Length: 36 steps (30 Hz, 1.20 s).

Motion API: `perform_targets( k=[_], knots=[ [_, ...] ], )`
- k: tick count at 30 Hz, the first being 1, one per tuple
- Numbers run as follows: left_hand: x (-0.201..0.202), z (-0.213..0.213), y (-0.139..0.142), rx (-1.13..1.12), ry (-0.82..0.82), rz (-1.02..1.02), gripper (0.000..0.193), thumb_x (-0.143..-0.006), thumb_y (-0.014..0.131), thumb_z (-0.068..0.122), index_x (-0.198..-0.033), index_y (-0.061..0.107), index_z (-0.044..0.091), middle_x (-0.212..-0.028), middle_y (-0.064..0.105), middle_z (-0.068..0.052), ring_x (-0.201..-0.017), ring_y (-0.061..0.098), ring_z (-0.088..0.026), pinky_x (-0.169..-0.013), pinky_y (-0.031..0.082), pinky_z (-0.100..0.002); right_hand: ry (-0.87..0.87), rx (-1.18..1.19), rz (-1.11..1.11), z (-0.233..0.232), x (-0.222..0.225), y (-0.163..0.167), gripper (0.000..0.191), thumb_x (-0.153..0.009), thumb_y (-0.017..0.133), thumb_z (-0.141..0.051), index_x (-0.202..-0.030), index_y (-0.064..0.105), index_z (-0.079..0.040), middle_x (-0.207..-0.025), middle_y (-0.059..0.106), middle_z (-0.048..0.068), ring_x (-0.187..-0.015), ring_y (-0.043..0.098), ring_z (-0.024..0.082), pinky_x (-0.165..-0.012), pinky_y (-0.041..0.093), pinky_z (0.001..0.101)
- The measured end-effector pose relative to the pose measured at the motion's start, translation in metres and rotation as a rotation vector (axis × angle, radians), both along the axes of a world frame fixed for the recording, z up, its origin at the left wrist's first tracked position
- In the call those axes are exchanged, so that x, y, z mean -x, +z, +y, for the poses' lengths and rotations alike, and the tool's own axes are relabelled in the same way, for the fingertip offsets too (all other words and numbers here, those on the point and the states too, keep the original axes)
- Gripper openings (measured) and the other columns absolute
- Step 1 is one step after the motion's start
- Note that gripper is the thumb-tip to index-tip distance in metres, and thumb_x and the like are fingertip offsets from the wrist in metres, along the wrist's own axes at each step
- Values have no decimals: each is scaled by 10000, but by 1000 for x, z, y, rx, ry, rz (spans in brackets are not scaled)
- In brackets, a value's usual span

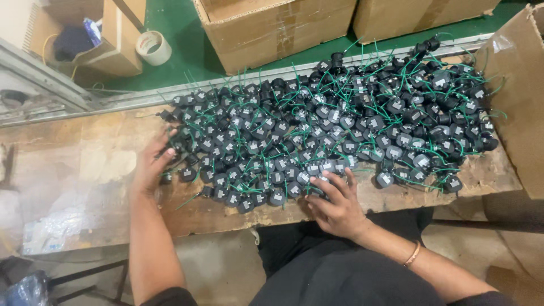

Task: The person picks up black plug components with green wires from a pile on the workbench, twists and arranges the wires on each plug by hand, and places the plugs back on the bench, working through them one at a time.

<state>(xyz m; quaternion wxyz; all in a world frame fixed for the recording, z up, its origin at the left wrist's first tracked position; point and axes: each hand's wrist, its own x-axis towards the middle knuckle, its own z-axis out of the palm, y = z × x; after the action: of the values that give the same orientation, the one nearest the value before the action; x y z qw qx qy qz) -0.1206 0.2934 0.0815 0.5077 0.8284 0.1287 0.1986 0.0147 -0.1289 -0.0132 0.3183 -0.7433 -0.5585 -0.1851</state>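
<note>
A wide heap of small round black parts with green wires [328,130] covers the worn wooden bench [102,170]. My left hand [152,164] rests at the heap's left edge, fingers spread against the outermost black parts. My right hand [335,204] lies at the heap's near edge, its fingers curled over a few black parts by the bench's front rim. Whether either hand actually grips a part is hidden by the fingers. A thin bangle sits on my right wrist.
Large cardboard boxes [277,25] stand on the green floor beyond the bench, and another box [518,96] stands at the right. A roll of tape [153,47] lies at the back left. A metal rail [141,99] runs along the bench's far edge.
</note>
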Motion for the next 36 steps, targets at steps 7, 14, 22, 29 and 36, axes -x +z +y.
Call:
perform_targets(
  k=[7, 14, 22, 29, 36],
  knots=[
    [31, -55, -16, -111, 138, -27, 570, -960, 608, 333, -1422, 582, 0, -1597, 462, -214, -1526, 389, -322, -1233, 268, -410, -12, -21, 7, 0, 0, 1, 242, -781, 788, -187, -1018, 750, -164, -1429, 539, 92, -1403, 418, 347, -1221, 165, 625],
    [36, -94, -32, -131, 322, -203, 682, -1055, 504, 519, -1469, 533, -22, -1492, 576, -202, -1416, 515, -303, -1193, 355, -403, 4, -69, 32, -1, -2, 0, 250, -775, 802, -194, -1017, 750, -161, -1428, 543, 90, -1383, 426, 363, -1229, 157, 617],
    [14, -129, -44, 26, 561, -535, 705, -1095, 513, 540, -1385, 583, -98, -1401, 581, -173, -1310, 546, -251, -1154, 406, -380, 86, -274, 95, -5, -4, -5, 233, -750, 832, -143, -967, 751, -172, -1371, 577, 83, -1377, 454, 343, -1249, 158, 603],
    [32, -138, -27, -108, 894, -702, 351, -1082, 696, 254, -1223, 635, -62, -1279, 673, -152, -1227, 619, -224, -1129, 474, -375, 132, -495, 194, -38, -26, -10, 207, -792, 772, -46, -977, 702, -104, -1213, 651, 112, -1249, 579, 343, -1155, 412, 554],
    [-69, -163, 12, -550, 325, -235, 287, -874, 738, 13, -1145, 754, 108, -1168, 724, -106, -1113, 680, -300, -968, 540, -408, 179, -529, 600, -53, -27, -20, 136, -906, 693, -49, -1042, 694, -38, -922, 726, 90, -818, 693, 215, -741, 541, 304]
  ],
)
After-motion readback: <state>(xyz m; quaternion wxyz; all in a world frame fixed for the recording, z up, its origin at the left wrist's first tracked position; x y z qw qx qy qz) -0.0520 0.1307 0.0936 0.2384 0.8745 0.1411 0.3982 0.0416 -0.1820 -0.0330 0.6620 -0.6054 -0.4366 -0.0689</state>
